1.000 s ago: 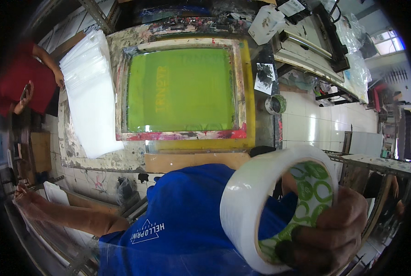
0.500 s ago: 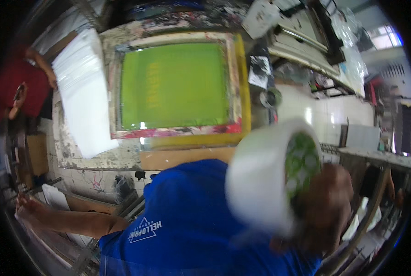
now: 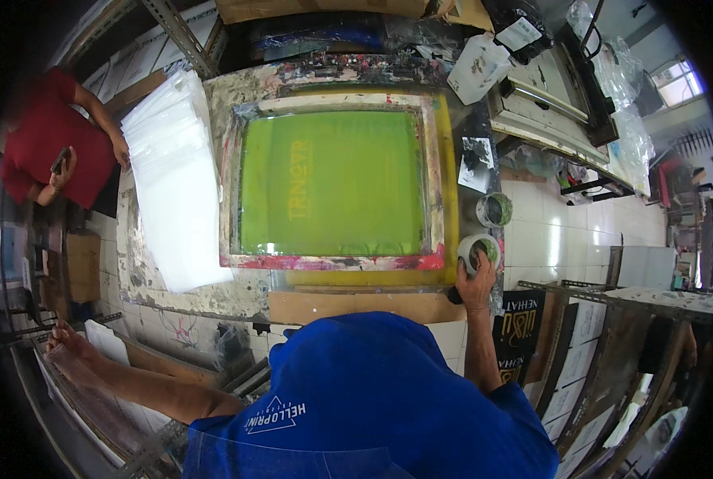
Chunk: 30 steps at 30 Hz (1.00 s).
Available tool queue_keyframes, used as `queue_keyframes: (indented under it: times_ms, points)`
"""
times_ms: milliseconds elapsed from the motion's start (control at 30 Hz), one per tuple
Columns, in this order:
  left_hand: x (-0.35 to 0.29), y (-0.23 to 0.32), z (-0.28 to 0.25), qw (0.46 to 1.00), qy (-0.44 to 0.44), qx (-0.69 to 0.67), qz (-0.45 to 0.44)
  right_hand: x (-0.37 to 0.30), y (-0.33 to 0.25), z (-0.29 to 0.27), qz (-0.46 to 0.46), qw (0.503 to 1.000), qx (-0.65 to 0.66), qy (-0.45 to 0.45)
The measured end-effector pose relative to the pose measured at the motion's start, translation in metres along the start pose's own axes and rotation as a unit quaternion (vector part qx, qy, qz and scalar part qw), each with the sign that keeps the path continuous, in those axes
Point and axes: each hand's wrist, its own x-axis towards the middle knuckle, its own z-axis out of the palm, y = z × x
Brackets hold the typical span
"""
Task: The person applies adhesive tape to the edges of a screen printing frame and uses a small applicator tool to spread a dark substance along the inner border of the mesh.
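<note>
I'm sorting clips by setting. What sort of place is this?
Most likely a screen-printing workshop: a green mesh screen in a paint-smeared frame lies on a stained worktable, a stack of white sheets sits beside it, and the right hand grips a white tape roll.

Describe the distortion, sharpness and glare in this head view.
Head view: strong fisheye, the wooden-framed green printing screen and shelving bow toward a black rim; focus is sharp throughout, including the right hand on the white tape roll; daylight glares off the white floor tiles.

White tiled floor (glossy), window daylight.
</note>
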Motion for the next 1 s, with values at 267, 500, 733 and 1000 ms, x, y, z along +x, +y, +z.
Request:
queue_keyframes:
  times_ms: [267,500,733,1000]
  points:
    - [-0.006,-0.010,0.065,0.996,-0.081,0.024,-0.007,0.122,-0.153,-0.103,0.041,0.963,0.245,0.105]
    - [0.010,-0.041,0.045,0.964,-0.110,0.243,-0.003,0.226,-0.262,-0.161,-0.326,0.826,0.459,0.008]
    - [-0.052,-0.167,0.176,0.905,-0.113,0.347,-0.217,0.251,-0.187,-0.055,-0.014,0.874,0.485,-0.030]
    - [-0.087,-0.381,0.266,0.867,-0.252,0.270,-0.334,0.284,-0.063,0.097,0.225,0.886,0.398,-0.075]
